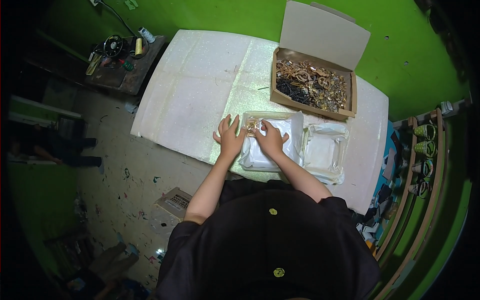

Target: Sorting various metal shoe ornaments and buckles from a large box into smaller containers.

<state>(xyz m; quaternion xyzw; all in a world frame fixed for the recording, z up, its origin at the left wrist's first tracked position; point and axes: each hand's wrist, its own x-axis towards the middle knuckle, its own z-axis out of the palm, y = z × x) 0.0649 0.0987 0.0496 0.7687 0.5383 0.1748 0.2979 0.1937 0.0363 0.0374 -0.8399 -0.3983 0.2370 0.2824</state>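
Observation:
A small gold-coloured ornament [251,125], squarish like a buckle, lies at the far left corner of a tray lined with white paper [262,159]. My left hand [230,139] is at the tray's left edge, fingers spread and thumb tip against the ornament. From the right, my right hand [271,140] reaches over the tray with thumb and forefinger bent in at the ornament's side, its other fingers curled. The fingertips partly cover the piece, so its exact shape is unclear.
Right of this tray stands a second paper-lined tray [341,156]. Behind it, an open cardboard box [314,109] holds many gold and black ornaments. A side table [107,80] bears thread spools at left. Shoes [425,147] hang on a wooden rack at right; people sit at far left.

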